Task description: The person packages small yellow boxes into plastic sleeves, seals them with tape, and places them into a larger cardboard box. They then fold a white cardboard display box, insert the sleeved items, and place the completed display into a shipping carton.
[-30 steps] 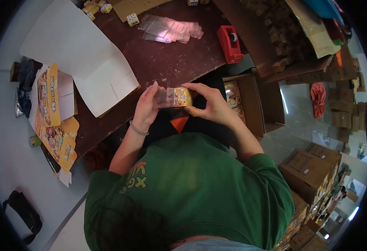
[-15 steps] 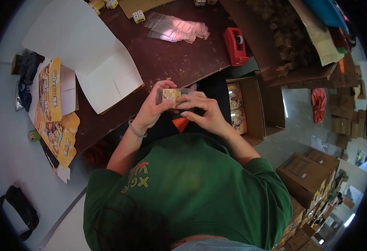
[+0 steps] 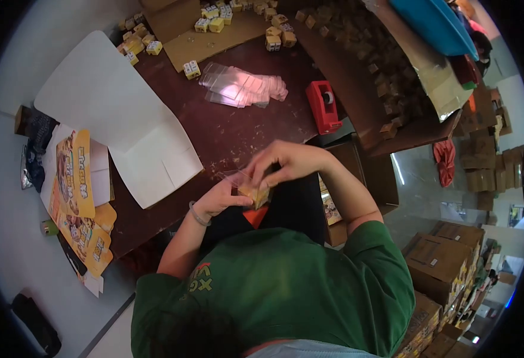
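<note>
Above my lap, a clear plastic box point(image 3: 255, 191) with a yellow printed item inside is held at a tilt. My left hand point(image 3: 219, 198) grips it from the left, thumb across its near side. My right hand point(image 3: 287, 162) reaches over from above with bent fingers closed at the box's upper end, where transparent flaps stick up. Motion blurs those fingertips, and part of the box is hidden behind them. Further up on the dark red table point(image 3: 178, 71) lies a fanned stack of flat clear plastic sleeves point(image 3: 244, 86).
A red tape dispenser point(image 3: 323, 107) stands at the table's right edge. Small printed cubes point(image 3: 216, 25) sit at the back on cardboard. An open white-lined carton point(image 3: 148, 131) lies left. A large carton of small brown blocks point(image 3: 387, 89) is at right, with another carton point(image 3: 381, 179) below.
My right hand has lifted and turned over the top of the box, whose flaps now stand up. The box is tilted more. The view has shifted, showing more of the table's back.
</note>
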`<action>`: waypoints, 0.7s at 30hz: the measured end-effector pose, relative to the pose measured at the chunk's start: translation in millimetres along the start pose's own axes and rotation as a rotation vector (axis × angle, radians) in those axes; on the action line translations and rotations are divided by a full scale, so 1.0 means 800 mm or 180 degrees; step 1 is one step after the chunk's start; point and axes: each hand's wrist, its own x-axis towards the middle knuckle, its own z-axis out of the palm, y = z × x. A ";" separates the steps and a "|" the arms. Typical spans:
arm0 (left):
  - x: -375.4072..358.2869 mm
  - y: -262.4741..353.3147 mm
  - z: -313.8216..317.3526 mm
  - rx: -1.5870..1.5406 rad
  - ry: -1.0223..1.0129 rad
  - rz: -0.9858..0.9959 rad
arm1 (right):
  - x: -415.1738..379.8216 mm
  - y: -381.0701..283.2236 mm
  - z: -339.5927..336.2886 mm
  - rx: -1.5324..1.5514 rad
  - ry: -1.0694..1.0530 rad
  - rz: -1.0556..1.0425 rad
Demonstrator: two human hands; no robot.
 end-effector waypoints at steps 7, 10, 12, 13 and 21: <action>0.085 -0.050 -0.038 0.2689 0.2621 0.1017 | 0.048 0.176 -0.275 -0.3208 0.3415 0.1187; 0.089 -0.052 -0.040 0.2931 0.2594 0.1063 | 0.085 0.192 -0.344 -0.3263 0.3436 0.1397; 0.092 -0.053 -0.042 0.3012 0.2508 0.0968 | 0.125 0.208 -0.386 -0.3172 0.3101 0.1162; 0.091 -0.054 -0.042 0.3077 0.2523 0.0910 | 0.147 0.218 -0.402 -0.3208 0.3028 0.1124; 0.097 -0.056 -0.044 0.3114 0.2762 0.0497 | 0.258 0.267 -0.568 -0.4554 0.3908 0.1166</action>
